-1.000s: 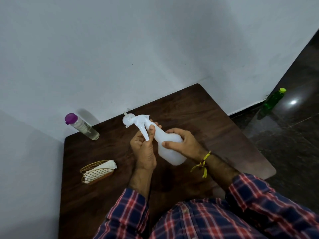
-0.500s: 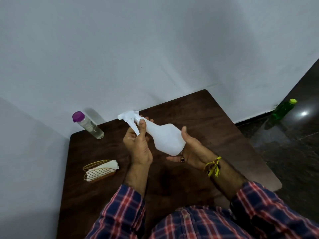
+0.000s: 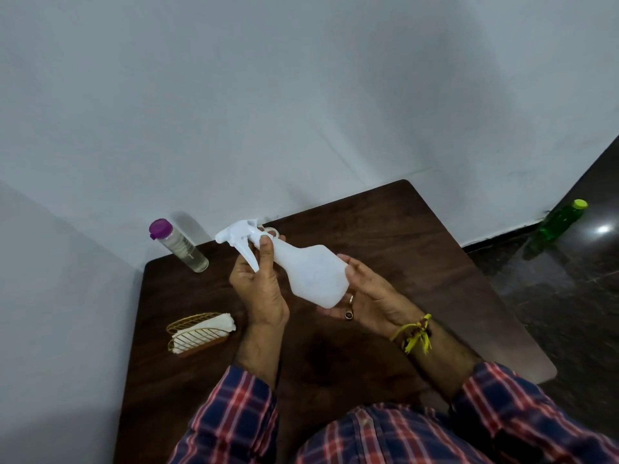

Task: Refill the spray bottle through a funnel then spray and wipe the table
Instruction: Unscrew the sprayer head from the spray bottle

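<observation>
A white spray bottle (image 3: 310, 272) is held tilted above the dark wooden table (image 3: 402, 236), its nozzle pointing up and left. My left hand (image 3: 259, 289) grips its neck just below the trigger head. My right hand (image 3: 368, 293) cups the bottle's base with an open palm and fingers spread under it. A clear bottle with a purple cap (image 3: 179, 246) stands at the table's far left corner. A white folded cloth (image 3: 204, 331) lies in a gold wire holder (image 3: 197, 334) at the left. No funnel is in view.
White walls run close behind and to the left of the table. A green bottle with a yellow-green cap (image 3: 559, 222) stands on the dark floor at the right, by the wall. My plaid sleeves fill the bottom of the view.
The spray bottle has tilted flatter and risen a little. My right hand has let go of its side grip and now lies open under the base. The left hand keeps hold of the neck.
</observation>
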### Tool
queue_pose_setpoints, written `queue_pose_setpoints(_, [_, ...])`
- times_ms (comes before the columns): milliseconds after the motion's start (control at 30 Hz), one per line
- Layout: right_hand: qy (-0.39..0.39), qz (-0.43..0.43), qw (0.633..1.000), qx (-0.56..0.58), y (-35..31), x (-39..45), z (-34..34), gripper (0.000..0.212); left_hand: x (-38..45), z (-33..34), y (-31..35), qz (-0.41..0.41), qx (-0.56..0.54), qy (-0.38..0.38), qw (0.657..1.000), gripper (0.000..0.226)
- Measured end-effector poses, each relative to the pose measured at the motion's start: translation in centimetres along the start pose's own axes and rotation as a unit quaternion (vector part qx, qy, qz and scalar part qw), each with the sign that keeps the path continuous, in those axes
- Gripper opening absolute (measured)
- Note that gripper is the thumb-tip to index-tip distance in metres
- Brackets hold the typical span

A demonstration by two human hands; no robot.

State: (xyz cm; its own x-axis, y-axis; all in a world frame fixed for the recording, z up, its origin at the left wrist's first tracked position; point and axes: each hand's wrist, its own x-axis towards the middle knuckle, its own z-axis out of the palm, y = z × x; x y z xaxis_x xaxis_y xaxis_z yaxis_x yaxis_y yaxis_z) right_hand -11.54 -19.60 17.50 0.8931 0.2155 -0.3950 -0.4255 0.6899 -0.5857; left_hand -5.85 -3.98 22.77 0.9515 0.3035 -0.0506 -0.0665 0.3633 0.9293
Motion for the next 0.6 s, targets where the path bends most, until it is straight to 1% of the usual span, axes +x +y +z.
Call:
queue_pose_setpoints(33, [0.0, 0.025, 1.0, -0.016, -0.3, -0.1, 0.5, 0.075, 0.0, 0.1, 0.0, 0.001, -0.001, 0.0, 1.0, 0.018])
queue_pose_setpoints(100, [0.01, 0.066, 0.997, -0.038, -0.3, -0.2, 0.7, 0.064, -0.3, 0.4, 0.0, 0.005, -0.004, 0.0, 1.0, 0.025])
queue_pose_setpoints(167, [0.012, 0.046, 0.999, -0.024, 0.1, -0.1, 0.2, 0.058, -0.6, 0.6, -0.1, 0.019, -0.006, 0.005, 1.0, 0.029])
queue_pose_setpoints(200, [0.008, 0.018, 1.0, -0.008, 0.3, 0.0, -0.3, 0.065, -0.7, 0.7, -0.1, 0.025, -0.005, 0.008, 1.0, 0.028])
queue_pose_setpoints(233, [0.006, 0.003, 1.0, 0.003, 0.3, -0.3, -0.2, 0.074, -0.8, 0.7, 0.0, 0.026, -0.002, 0.009, 1.0, 0.027])
queue_pose_setpoints(267, [0.006, -0.001, 1.0, 0.006, 0.2, -0.4, -0.1, 0.078, -0.8, 0.8, 0.0, 0.024, 0.0, 0.008, 1.0, 0.025])
queue_pose_setpoints(367, [0.013, 0.032, 0.999, -0.017, 0.0, -0.6, 0.3, 0.058, -1.1, 0.8, -0.1, 0.013, 0.006, 0.003, 1.0, 0.018])
queue_pose_setpoints(400, [0.012, 0.03, 0.999, -0.02, 0.1, -0.5, 0.2, 0.056, -1.2, 0.8, -0.1, 0.01, 0.007, 0.004, 1.0, 0.019])
queue_pose_setpoints(433, [0.012, 0.017, 1.0, -0.015, 0.3, -0.5, 0.1, 0.06, -1.4, 0.9, -0.1, 0.007, 0.007, 0.005, 1.0, 0.023])
queue_pose_setpoints(500, [0.001, -0.008, 1.0, -0.002, 0.5, -0.4, -0.3, 0.084, -1.5, 0.8, -0.1, 0.004, 0.005, 0.009, 1.0, 0.03])
queue_pose_setpoints(533, [-0.009, -0.008, 1.0, 0.003, 0.4, -0.4, -0.2, 0.09, -1.5, 0.8, -0.1, 0.001, 0.003, 0.008, 1.0, 0.03])
queue_pose_setpoints(567, [-0.018, 0.003, 1.0, 0.005, 0.3, -0.5, -0.1, 0.088, -1.4, 0.8, -0.1, -0.003, -0.001, 0.007, 1.0, 0.028])
queue_pose_setpoints(600, [-0.025, 0.018, 1.0, 0.004, 0.2, -0.6, -0.1, 0.081, -1.4, 0.8, -0.1, -0.008, -0.006, 0.004, 1.0, 0.027])
